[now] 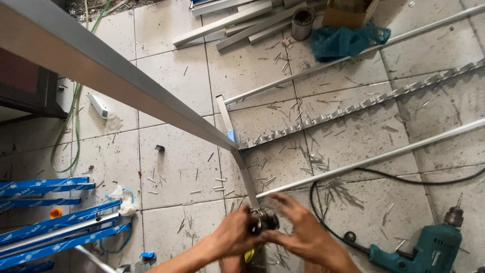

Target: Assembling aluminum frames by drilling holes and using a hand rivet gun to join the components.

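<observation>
— What are the hands doing?

— Both meet at the near edge of the tiled floor [172, 81]. The left hand [236, 236] is curled around a small dark tool [263, 222] pressed against the near end of a grey aluminium frame [242, 167]. The right hand [298, 230] comes in from the other side, fingers spread and bent over the same tool; whether it truly grips it, I cannot tell.

— And the frame itself?

— It lies across the middle of the floor: one bar runs from the hands away toward the far side, and long rails branch off it toward the right edge, among them a toothed strip [364, 103]. Another long profile [101, 65] rises from the joint toward the upper left corner, close to the camera.

— What else lies around?

— A teal electric drill [429, 247] sits at the near right corner, its black cable [323, 202] looping just beside the right hand. Blue-wrapped profiles [55, 222] lie at the near left edge. A metal can [302, 23] and a teal plastic bag [348, 40] rest at the far edge, and small screws are scattered over the tiles.
</observation>
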